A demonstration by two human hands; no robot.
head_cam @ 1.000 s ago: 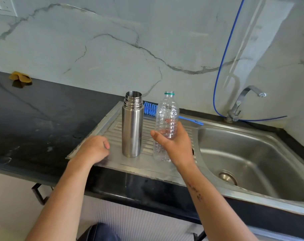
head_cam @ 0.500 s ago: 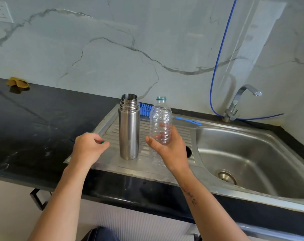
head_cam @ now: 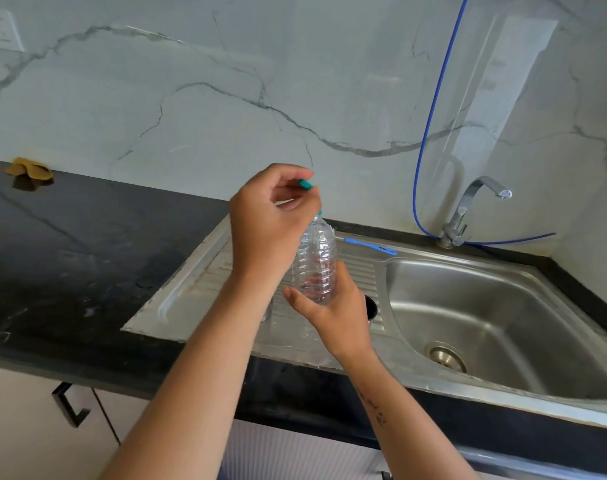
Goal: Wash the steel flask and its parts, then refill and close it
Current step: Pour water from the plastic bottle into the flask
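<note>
Flask mostly hidden; clear bottle upright, neck up, in right hand; left hand pinching green cap.

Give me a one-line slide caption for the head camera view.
Right hand holds a clear bottle over the drainboard while the left hand pinches its teal cap.

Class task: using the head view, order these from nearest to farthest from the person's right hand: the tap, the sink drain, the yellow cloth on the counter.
From the right hand:
1. Sink drain, in the basin to its right.
2. Tap, at the back wall, right.
3. Yellow cloth, far left on the black counter.
</note>
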